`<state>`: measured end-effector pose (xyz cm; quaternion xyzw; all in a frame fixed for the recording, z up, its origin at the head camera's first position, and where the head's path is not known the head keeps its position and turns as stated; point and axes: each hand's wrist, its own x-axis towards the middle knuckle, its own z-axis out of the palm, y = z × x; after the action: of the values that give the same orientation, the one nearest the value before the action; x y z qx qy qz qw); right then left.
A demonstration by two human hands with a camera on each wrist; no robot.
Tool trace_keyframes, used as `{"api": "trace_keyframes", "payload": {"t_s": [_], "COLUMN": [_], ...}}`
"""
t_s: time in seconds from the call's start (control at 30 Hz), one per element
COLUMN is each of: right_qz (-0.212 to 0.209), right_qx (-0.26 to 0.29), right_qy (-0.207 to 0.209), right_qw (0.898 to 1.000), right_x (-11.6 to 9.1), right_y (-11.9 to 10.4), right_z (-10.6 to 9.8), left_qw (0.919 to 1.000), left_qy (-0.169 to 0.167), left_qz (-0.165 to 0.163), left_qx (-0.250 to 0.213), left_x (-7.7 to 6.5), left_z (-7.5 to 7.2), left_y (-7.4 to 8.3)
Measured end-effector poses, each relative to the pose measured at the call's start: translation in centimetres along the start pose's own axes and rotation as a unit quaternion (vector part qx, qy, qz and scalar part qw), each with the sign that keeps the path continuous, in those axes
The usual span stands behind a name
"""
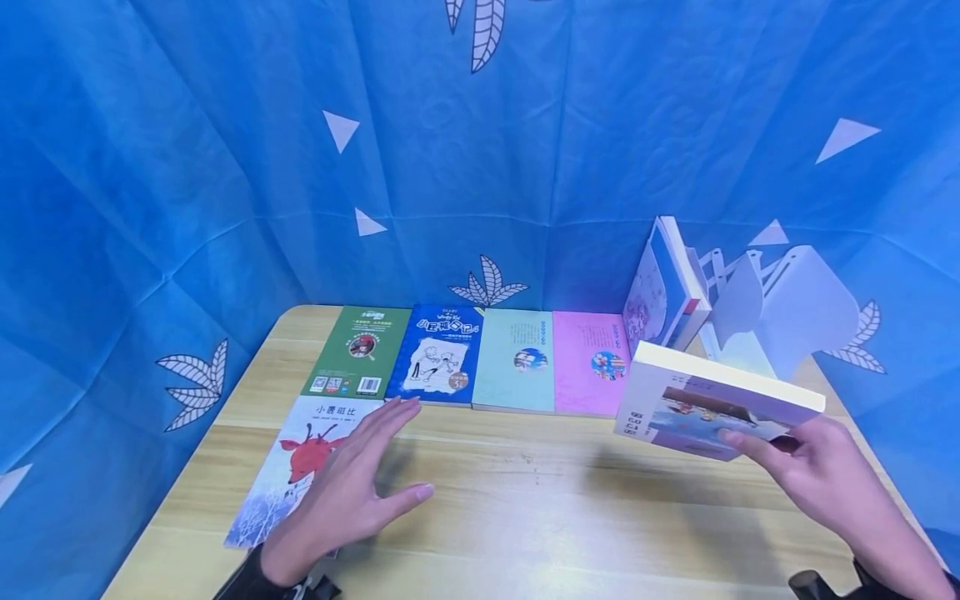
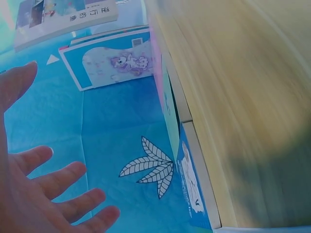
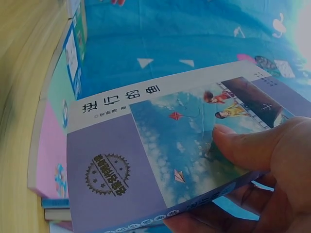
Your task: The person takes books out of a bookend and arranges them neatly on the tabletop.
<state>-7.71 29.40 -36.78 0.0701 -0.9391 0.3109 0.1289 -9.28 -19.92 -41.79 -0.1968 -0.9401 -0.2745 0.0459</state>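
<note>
My right hand (image 1: pixel 832 475) grips a purple and white paperback book (image 3: pixel 112 145) by one end, thumb on the cover and fingers beneath. The book is held tilted above the right side of the table. Over a white book with a red deer (image 1: pixel 307 458), my left hand (image 1: pixel 360 483) hovers with its fingers spread and holds nothing. In the left wrist view the left hand (image 2: pixel 43 184) shows its fingers apart. Along the table's back lie a green book (image 1: pixel 367 350), a blue book (image 1: pixel 435 354), a mint book (image 1: pixel 513 358) and a pink book (image 1: pixel 588 358).
At the back right, several books (image 1: pixel 667 283) stand upright against a white folding bookend (image 1: pixel 787 300). The wooden table (image 1: pixel 525 500) has rounded corners. A blue patterned cloth (image 1: pixel 480 150) hangs behind and around it.
</note>
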Motion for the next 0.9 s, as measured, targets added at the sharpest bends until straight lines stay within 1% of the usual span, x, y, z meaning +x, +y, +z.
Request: {"api": "trace_keyframes", "payload": {"t_s": [0.13, 0.23, 0.47, 0.63, 0.77, 0.9], "right_qz": [-0.016, -0.023, -0.05, -0.056, -0.056, -0.075], "right_qx": [0.015, 0.026, 0.064, 0.083, 0.089, 0.104], "right_qy": [-0.005, -0.012, -0.037, -0.058, -0.075, -0.08], "right_qw": [1.0, 0.999, 0.996, 0.993, 0.992, 0.989], "right_x": [-0.2, -0.4, -0.8, -0.9, -1.0, -1.2], "right_y": [-0.5, -0.9, -1.9, -2.6, -3.0, -3.2], "right_z": [0.5, 1.0, 2.2, 2.9, 3.3, 3.8], "left_qw": [0.9998, 0.9993, 0.9975, 0.9967, 0.9959, 0.9946], "left_qy": [-0.011, -0.019, -0.041, -0.041, -0.043, -0.051], "left_qz": [-0.013, -0.017, -0.001, 0.015, 0.021, 0.022], "left_qx": [-0.01, -0.027, -0.057, -0.069, -0.077, -0.088], "left_x": [0.1, 0.3, 0.9, 1.2, 1.3, 1.4], "left_z": [0.1, 0.4, 1.3, 1.6, 1.7, 1.9], "left_y": [0.3, 0.7, 1.6, 2.2, 2.6, 3.2]}}
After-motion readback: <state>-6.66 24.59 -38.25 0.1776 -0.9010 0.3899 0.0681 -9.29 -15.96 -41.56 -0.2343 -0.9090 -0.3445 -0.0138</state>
